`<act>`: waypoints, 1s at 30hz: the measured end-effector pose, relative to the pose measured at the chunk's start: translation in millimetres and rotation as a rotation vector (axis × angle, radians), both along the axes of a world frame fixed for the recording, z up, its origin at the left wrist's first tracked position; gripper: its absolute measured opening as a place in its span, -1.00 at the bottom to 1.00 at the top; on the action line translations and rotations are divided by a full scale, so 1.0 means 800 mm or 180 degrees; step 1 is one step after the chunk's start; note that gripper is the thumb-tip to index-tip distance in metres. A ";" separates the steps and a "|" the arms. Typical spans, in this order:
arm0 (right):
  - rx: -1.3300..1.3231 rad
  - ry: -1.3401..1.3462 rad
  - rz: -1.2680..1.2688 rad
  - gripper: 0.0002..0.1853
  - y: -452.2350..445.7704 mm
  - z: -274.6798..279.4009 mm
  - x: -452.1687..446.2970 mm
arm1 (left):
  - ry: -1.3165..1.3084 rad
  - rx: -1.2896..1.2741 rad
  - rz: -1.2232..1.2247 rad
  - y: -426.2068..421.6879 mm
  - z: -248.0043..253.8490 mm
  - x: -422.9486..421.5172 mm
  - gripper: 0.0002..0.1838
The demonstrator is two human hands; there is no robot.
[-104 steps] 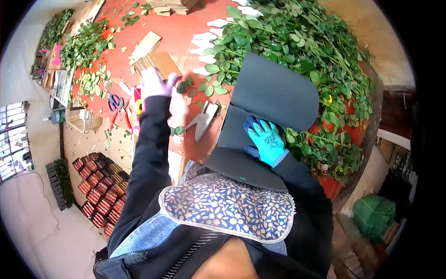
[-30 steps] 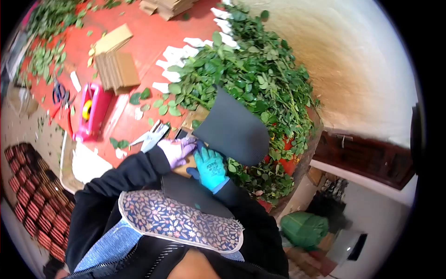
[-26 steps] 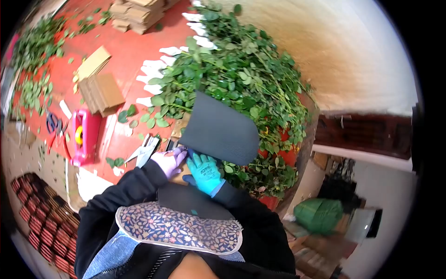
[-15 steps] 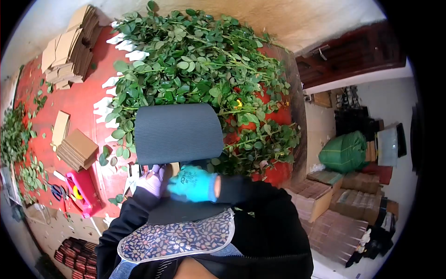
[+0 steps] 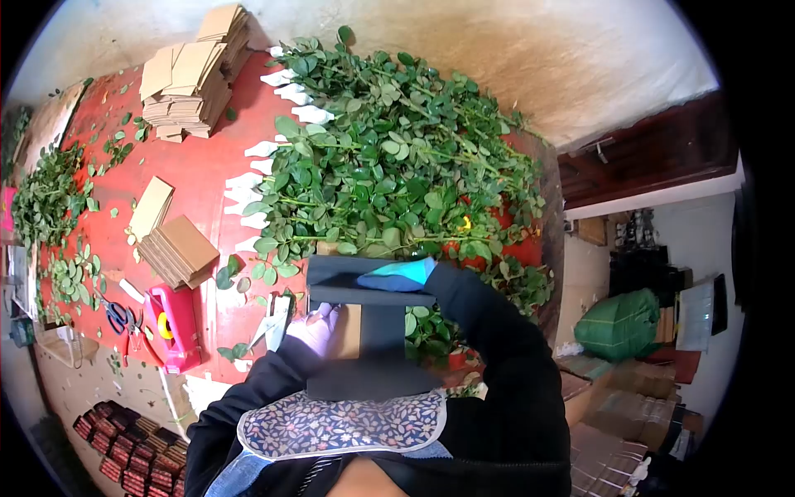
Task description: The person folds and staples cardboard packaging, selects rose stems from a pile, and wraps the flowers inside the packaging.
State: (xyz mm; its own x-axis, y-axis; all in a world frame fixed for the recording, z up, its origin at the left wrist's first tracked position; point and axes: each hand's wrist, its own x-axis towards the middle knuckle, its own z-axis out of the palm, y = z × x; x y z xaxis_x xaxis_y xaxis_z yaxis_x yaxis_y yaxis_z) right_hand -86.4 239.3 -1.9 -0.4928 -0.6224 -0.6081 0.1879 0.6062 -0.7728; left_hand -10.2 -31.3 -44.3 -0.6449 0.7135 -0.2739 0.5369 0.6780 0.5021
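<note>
A dark grey corrugated sheet [image 5: 383,331] is bent over in front of me, with its folded band raised at the far side. My right hand [image 5: 399,275], in a blue-teal glove, is at that band; its fingers are partly hidden, but it appears to grip the sheet. In a purple glove, my left hand [image 5: 313,331] holds the left edge of a brown cardboard piece [image 5: 348,330] beside the dark sheet. Close to its left lies a grey-and-white clamp-like tool [image 5: 275,321]. Leafy rose stems [image 5: 364,166] with white-covered heads [image 5: 244,197] lie just beyond.
Cardboard pieces are stacked on the red table [image 5: 195,157], in a tall pile [image 5: 186,87] and a smaller one [image 5: 180,248]. A pink tape dispenser [image 5: 174,331] and scissors [image 5: 120,319] lie at left. A green bundle [image 5: 617,325] and boxes stand on the right.
The raised dark sheet has been folded down, and my right hand has moved from near my left hand out to its far band. The brown cardboard shows more. The whole view has shifted.
</note>
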 end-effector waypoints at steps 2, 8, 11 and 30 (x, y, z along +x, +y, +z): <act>0.0136 -0.0314 -0.0106 -0.42 0.007 -0.017 0.010 | -0.0056 -0.0013 0.0007 0.001 0.000 0.006 -0.31; -0.0314 0.0336 0.0499 -0.51 0.009 -0.065 -0.002 | -0.0007 -0.0054 0.0056 -0.004 0.010 0.000 -0.25; -0.0850 0.0339 0.0297 -0.52 0.014 -0.105 -0.012 | 0.0052 0.0308 0.0089 -0.008 0.004 0.000 -0.30; 0.1667 0.3433 -0.0004 -0.60 0.003 -0.015 -0.279 | -0.0130 0.0286 0.0134 -0.006 0.010 0.004 -0.38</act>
State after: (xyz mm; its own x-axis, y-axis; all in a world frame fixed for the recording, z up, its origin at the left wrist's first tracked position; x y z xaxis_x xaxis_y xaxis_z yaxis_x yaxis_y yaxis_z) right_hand -309.7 241.5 -13.8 -0.9046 -0.4218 -0.0607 -0.4042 0.8943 -0.1919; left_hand -7.0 -36.4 -36.1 -0.6643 0.7090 -0.2367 0.4868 0.6507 0.5828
